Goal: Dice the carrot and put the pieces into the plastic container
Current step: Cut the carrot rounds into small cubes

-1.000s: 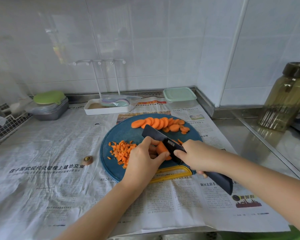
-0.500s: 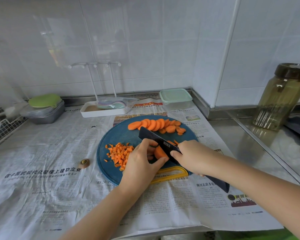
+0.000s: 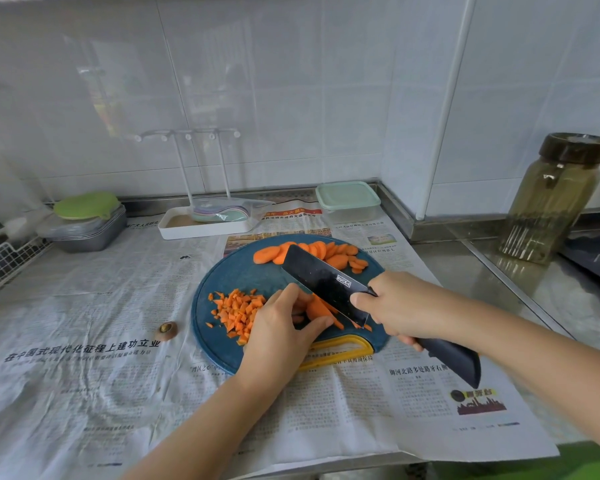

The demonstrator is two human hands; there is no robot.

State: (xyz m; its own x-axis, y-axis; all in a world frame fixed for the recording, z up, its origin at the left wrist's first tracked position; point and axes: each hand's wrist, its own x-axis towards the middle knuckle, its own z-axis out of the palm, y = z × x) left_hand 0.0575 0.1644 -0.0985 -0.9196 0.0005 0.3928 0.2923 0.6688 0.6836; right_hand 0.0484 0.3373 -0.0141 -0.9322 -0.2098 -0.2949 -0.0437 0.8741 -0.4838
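On the round blue cutting board (image 3: pixel 253 275), my left hand (image 3: pixel 281 327) pinches a stack of carrot slices (image 3: pixel 317 308) between thumb and curled fingers. My right hand (image 3: pixel 392 306) grips the handle of a black cleaver (image 3: pixel 323 280), whose blade stands tilted against the right side of that stack. A pile of diced carrot (image 3: pixel 238 311) lies just left of my left hand. A row of round carrot slices (image 3: pixel 312 252) lies along the board's far edge. The plastic container (image 3: pixel 347 200), with a pale green lid on, stands behind the board by the wall.
Newspaper (image 3: pixel 84 341) covers the counter. A cut carrot end (image 3: pixel 167 330) lies left of the board. A white tray with a rack (image 3: pixel 205 223) and a lidded grey box (image 3: pixel 89 223) stand at the back left. A tall brown jar (image 3: pixel 558 199) stands at the right.
The cleaver has risen and tipped, showing more of its blade above the stack. My left hand keeps its hold on the slices. The view has shifted slightly.
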